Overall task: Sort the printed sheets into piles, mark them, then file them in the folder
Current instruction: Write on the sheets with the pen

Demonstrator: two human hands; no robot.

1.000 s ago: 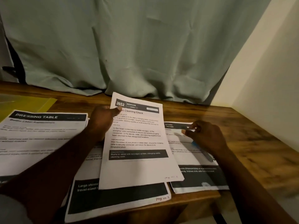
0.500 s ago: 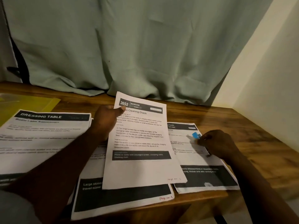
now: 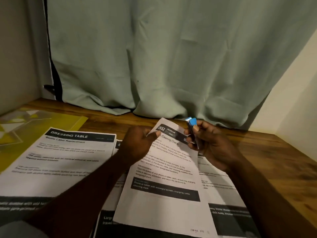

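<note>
My left hand [image 3: 139,146] pinches the top left corner of a printed sheet [image 3: 164,182] headed "2652 BEDROOM", thumb on its face. My right hand [image 3: 208,145] grips a dark pen with a blue cap [image 3: 191,129], upright over that sheet's top right corner. A "DRESSING TABLE" sheet [image 3: 65,160] lies flat at the left. Another sheet [image 3: 221,194] lies at the right, partly under the held one. A dark-banded sheet [image 3: 108,220] peeks out beneath, near the front edge. A yellow folder [image 3: 34,124] lies at the far left.
The wooden desk [image 3: 274,152] runs into a corner, with a pale wall at the right. A grey-green curtain [image 3: 154,57] hangs behind the desk and drapes onto its back edge.
My right hand lifted the blue-capped pen off the right-hand sheet and brought it up to the held sheet's top corner. The left hand keeps its hold on the sheet.
</note>
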